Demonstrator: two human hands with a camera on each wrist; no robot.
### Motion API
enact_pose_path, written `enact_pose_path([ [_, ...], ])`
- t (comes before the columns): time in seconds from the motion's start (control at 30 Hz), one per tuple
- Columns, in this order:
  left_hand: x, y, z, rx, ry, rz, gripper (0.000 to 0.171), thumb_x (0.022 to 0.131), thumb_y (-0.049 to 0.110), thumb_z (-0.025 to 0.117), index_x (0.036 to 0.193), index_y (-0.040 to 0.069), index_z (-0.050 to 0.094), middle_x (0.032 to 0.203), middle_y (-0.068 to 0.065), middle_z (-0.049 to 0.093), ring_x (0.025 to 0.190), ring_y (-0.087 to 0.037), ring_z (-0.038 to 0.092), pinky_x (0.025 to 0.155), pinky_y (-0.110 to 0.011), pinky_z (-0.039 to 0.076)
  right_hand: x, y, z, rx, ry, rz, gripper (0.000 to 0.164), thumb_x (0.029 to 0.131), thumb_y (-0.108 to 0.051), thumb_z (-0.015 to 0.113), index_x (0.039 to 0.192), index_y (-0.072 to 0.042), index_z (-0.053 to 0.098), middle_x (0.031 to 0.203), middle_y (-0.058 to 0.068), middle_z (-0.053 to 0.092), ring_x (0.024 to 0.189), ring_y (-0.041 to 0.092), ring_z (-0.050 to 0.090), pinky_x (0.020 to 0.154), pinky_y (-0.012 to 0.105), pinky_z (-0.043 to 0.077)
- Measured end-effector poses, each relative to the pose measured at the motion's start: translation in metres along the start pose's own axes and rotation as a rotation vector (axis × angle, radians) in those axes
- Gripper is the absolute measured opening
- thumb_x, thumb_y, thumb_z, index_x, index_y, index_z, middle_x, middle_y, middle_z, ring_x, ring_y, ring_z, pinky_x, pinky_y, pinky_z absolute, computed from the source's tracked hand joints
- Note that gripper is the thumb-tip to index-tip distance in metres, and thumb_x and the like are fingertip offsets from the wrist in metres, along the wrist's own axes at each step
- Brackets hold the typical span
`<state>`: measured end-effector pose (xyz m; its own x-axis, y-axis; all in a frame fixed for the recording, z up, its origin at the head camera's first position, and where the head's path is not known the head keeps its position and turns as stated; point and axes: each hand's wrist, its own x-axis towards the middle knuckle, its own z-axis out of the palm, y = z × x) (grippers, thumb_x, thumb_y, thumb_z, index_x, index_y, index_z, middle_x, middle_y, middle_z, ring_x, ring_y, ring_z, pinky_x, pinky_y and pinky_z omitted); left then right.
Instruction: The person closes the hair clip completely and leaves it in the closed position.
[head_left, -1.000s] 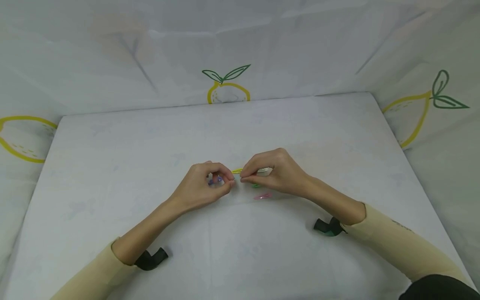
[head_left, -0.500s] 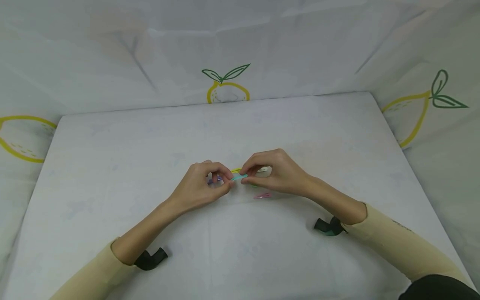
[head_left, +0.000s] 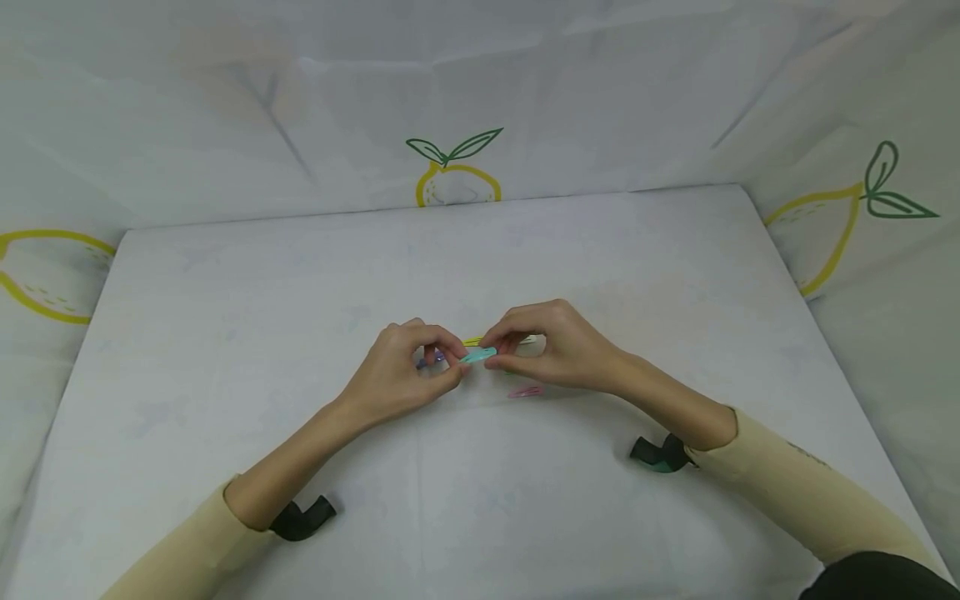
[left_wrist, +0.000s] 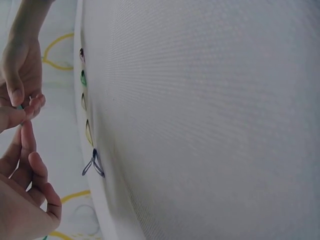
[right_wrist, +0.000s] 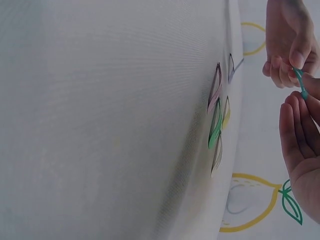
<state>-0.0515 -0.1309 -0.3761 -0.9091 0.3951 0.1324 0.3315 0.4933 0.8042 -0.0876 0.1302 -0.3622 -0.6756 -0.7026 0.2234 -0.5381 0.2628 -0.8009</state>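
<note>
A teal snap hair clip (head_left: 477,356) is held between both hands above the middle of the table. My left hand (head_left: 405,367) pinches its left end between thumb and fingertips. At the other end, the thumb and fingers of my right hand (head_left: 558,346) pinch it. In the right wrist view the clip (right_wrist: 300,82) spans the two sets of fingertips. On the table beneath lie more hair clips: purple (left_wrist: 94,164), with its parts spread apart, yellow (head_left: 472,341), white (head_left: 529,339), pink (head_left: 527,391) and green (right_wrist: 216,127). The right hand mostly hides the green one in the head view.
The white-covered table (head_left: 300,275) meets white cloth walls printed with lemons (head_left: 457,185) at the back and sides. Black curved pieces (head_left: 303,518) stick out by each sleeve cuff.
The teal clip was hidden by the fingers a second ago, then showed edge-on as a thin strip; now its broader face is visible. Both hands have stayed almost in place.
</note>
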Motion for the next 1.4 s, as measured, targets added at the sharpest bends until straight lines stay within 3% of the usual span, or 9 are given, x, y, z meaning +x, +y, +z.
enact_pose_path([
  [0.47,0.0000,-0.0028,0.0000,0.021,-0.006,0.033,0.007,0.088,0.013,0.083,0.093,0.017,0.082,0.079,0.010,0.075,0.074,-0.023,0.059,0.077,-0.033,0.037,0.0012,0.0005,-0.0010,-0.030,-0.022,0.022,0.013,0.092,-0.010,0.086,0.104,-0.009,0.083,0.095,-0.004,0.081,0.081,0.003,0.072,0.077,0.039,0.064],
  [0.67,0.0009,-0.0031,-0.0006,0.042,-0.016,0.045,0.007,0.089,0.014,0.085,0.095,0.015,0.082,0.083,0.008,0.078,0.075,-0.024,0.059,0.075,-0.030,0.039,0.0004,0.0017,-0.0014,-0.057,-0.034,0.028,0.012,0.093,-0.010,0.085,0.104,-0.008,0.082,0.095,-0.003,0.081,0.082,0.005,0.073,0.079,0.035,0.064],
  [0.93,0.0027,-0.0065,0.0014,0.103,-0.045,0.029,0.004,0.092,0.016,0.083,0.095,0.013,0.083,0.086,0.005,0.079,0.075,-0.020,0.059,0.067,-0.026,0.041,-0.0020,0.0044,-0.0009,-0.099,-0.075,0.107,0.014,0.093,-0.011,0.086,0.105,-0.009,0.081,0.095,-0.005,0.081,0.083,0.004,0.073,0.081,0.033,0.064],
  [1.23,0.0027,-0.0076,0.0053,0.199,-0.062,0.002,0.004,0.091,0.020,0.085,0.094,0.019,0.083,0.083,0.011,0.077,0.077,-0.016,0.061,0.080,-0.033,0.044,-0.0033,0.0075,0.0027,-0.109,-0.084,0.134,0.015,0.093,-0.012,0.085,0.107,-0.008,0.081,0.096,-0.005,0.081,0.083,0.003,0.074,0.081,0.033,0.063],
  [1.4,0.0018,-0.0088,0.0056,0.218,-0.064,-0.001,0.003,0.092,0.022,0.085,0.092,0.019,0.083,0.081,0.012,0.076,0.077,-0.015,0.062,0.080,-0.033,0.045,-0.0035,0.0076,0.0033,-0.109,-0.083,0.134,0.014,0.094,-0.010,0.084,0.107,-0.007,0.081,0.096,-0.005,0.081,0.083,0.004,0.073,0.081,0.033,0.063],
])
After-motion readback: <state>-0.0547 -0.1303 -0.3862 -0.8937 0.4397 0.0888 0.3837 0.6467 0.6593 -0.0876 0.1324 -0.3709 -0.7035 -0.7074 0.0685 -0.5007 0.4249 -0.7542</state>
